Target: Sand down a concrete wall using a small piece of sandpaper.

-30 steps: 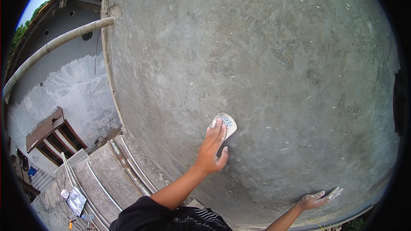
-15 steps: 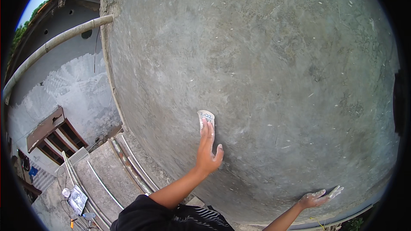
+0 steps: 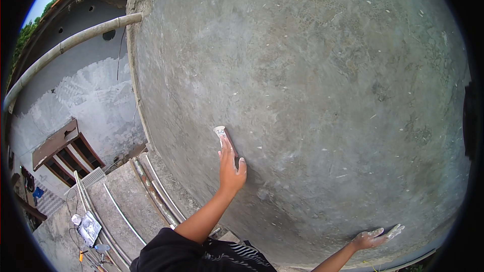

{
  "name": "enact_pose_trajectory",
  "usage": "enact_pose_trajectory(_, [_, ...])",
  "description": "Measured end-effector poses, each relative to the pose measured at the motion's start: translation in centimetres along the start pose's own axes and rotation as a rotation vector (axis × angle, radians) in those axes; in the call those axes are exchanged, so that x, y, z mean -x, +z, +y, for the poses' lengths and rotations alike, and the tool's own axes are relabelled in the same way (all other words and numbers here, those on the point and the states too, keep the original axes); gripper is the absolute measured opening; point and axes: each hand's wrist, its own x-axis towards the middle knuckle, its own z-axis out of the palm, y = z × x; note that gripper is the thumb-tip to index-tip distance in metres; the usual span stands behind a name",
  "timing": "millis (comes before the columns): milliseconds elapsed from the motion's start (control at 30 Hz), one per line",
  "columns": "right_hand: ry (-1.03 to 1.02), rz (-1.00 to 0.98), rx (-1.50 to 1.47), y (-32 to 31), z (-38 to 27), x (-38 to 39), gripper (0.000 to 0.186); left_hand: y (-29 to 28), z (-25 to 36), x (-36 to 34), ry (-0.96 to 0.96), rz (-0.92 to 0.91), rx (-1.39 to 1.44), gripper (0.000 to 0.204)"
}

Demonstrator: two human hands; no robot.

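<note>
My left hand [image 3: 231,166], dusted white on the fingers, presses a pale sheet or pad [image 3: 220,131] with blue markings against the grey plastered wall [image 3: 312,95], a little left of the view's middle. The fingers lie along the pad and the thumb sticks out to the right. Low at the right, my right hand [image 3: 375,236], its fingers coated white, rests on the same wall with fingers stretched out and holding nothing.
Metal pipes [image 3: 151,186] lie on a concrete ledge [image 3: 126,186] at lower left, beside a silver bag [image 3: 89,229], a clear bottle [image 3: 102,247] and cords. A bamboo pole [image 3: 75,45] crosses before a neighbouring house with a barred window [image 3: 70,158]. The wall's edge runs down at left.
My left hand has slid left and a little upward with the pad, which now shows narrower. My right hand stays about where it was. The view has shifted slightly.
</note>
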Motion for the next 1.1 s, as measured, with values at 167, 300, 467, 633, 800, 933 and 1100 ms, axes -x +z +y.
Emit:
enact_pose_trajectory(167, [0.009, -0.012, 0.007, 0.0, 0.9, 0.6, 0.051, 0.2, 0.0, -0.4, 0.188, -0.162, 0.056, 0.084])
enact_pose_trajectory(300, [0.032, -0.04, 0.02, 0.0, 1.4, 0.9, 0.052, 0.3, 0.4, -1.0, 0.089, -0.055, 0.05, 0.081])
enact_pose_trajectory(467, [0.002, -0.021, 0.034, 0.0, 1.5, 0.8, 0.05, -0.1, 1.1, -2.3, 0.348, -0.145, 0.088, 0.078])
enact_pose_trajectory(633, [-0.024, -0.019, 0.015, -0.1, 1.4, 0.6, 0.049, -0.6, 1.2, -3.8, 0.09, 0.017, 0.021, 0.078])
enact_pose_trajectory(800, [-0.022, -0.019, 0.001, -0.1, 1.2, 0.3, 0.049, -1.1, 1.4, -4.8, 0.306, -0.103, -0.007, 0.078])
enact_pose_trajectory(933, [-0.041, -0.011, 0.01, -0.1, 0.6, 0.3, 0.049, -1.3, 2.0, -5.1, 0.255, -0.015, 0.019, 0.078])
enact_pose_trajectory(1100, [-0.021, 0.003, 0.001, -0.1, 0.3, 0.2, 0.05, -1.3, 2.8, -5.5, 0.565, -0.158, 0.035, 0.072])
